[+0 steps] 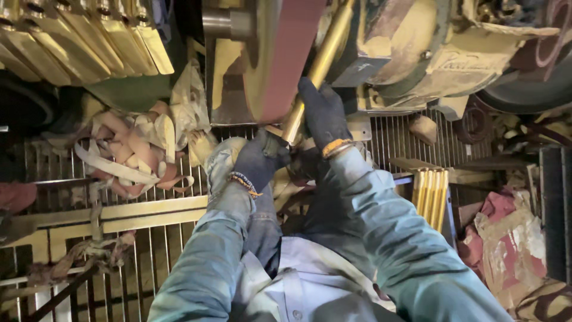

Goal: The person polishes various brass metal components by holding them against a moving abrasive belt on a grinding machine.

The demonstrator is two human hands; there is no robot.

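Right hand [323, 114] gloved, fingers wrapped round brass rod [319, 64], left hand [260, 161] clenched on its lower end, rod edge against red sanding belt [289, 56] just left of fingers, metal grate [411, 134] open to the right

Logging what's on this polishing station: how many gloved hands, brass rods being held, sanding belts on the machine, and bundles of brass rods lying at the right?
Gloved hands: 2, left hand and right hand
Held brass rod: 1
Sanding belt: 1
Bundle of brass rods: 1
Total: 5

The rod [319, 65] lies against the belt [286, 53], right of the wheel [253, 65]. Both hands grip its near end: right hand [323, 113] behind, left hand [259, 160] nearer. Loose strips [134, 152] lie left on the grating [149, 238]; more rods [430, 197], seemingly, lie right.
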